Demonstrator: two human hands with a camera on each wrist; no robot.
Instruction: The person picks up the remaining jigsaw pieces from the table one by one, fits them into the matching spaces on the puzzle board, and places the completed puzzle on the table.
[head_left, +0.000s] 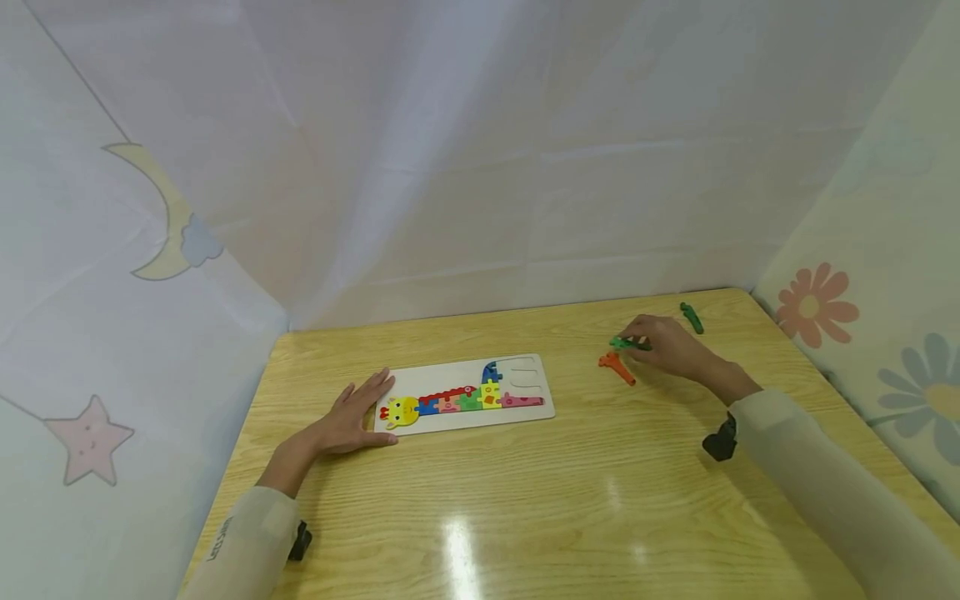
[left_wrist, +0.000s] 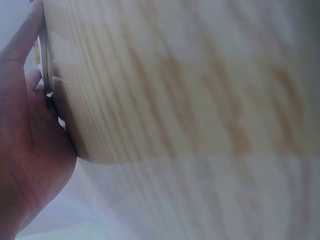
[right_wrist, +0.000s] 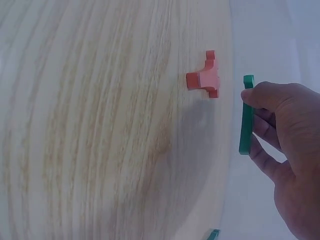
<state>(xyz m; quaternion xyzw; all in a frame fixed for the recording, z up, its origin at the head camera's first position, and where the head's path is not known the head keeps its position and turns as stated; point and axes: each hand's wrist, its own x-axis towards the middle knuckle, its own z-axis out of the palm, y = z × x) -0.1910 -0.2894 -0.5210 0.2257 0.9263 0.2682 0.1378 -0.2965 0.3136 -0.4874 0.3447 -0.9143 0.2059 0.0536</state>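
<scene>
A giraffe puzzle board [head_left: 465, 423] lies on the table, its colourful pieces filling the head, neck and part of the body. Bare outlined slots show at its upper right. My left hand [head_left: 351, 419] rests at the board's left end, fingers spread along the edge and thumb on the near side. My right hand [head_left: 672, 348] pinches a green puzzle piece [right_wrist: 247, 117] between thumb and fingers, raised above the table. Just below it in the head view lies an orange puzzle piece [head_left: 617, 367]. Another, darker green puzzle piece [head_left: 692, 318] lies beyond the right hand.
The wooden table [head_left: 450, 492] meets a white cloth wall [head_left: 450, 208] along its far edge. Printed cloth panels with a moon [head_left: 168, 217] and flowers [head_left: 817, 306] stand at the left and right.
</scene>
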